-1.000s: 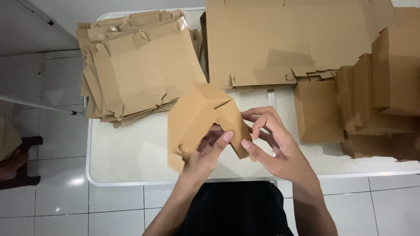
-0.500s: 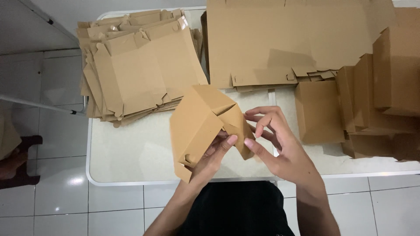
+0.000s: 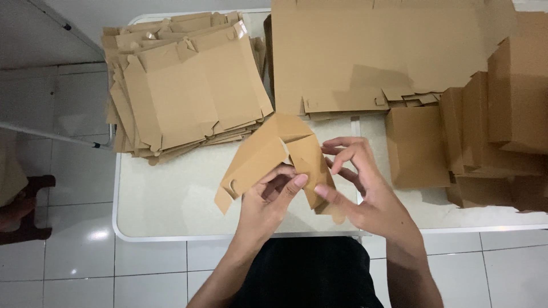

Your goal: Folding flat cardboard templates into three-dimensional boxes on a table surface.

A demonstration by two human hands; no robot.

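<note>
1. I held a half-folded cardboard box [image 3: 268, 154] just above the near edge of the white table [image 3: 171, 211], right in front of my body.
2. My left hand [image 3: 268, 199] was under the box on its near side, fingers curled and pinched on the lower flaps, thumb tip pressed up against the cardboard.
3. My right hand [image 3: 359, 182] gripped the right end of the box: my thumb lay against the folded side panel, and my other fingers bent loosely over its top edge, partly spread.
4. The box was tilted, one long panel sloping down to my left, with a small notch cut into its lower edge.
5. A stack of flat, unfolded box blanks [image 3: 182, 85] lay on the far left part of the table, well apart from my hands.
6. A large flat cardboard sheet [image 3: 382, 51] covered the far middle of the table.
7. Finished, folded boxes [image 3: 496, 131] were piled on the right side, near my right hand but not touching it.
8. The floor [image 3: 68, 268] around the table was pale tile.
</note>
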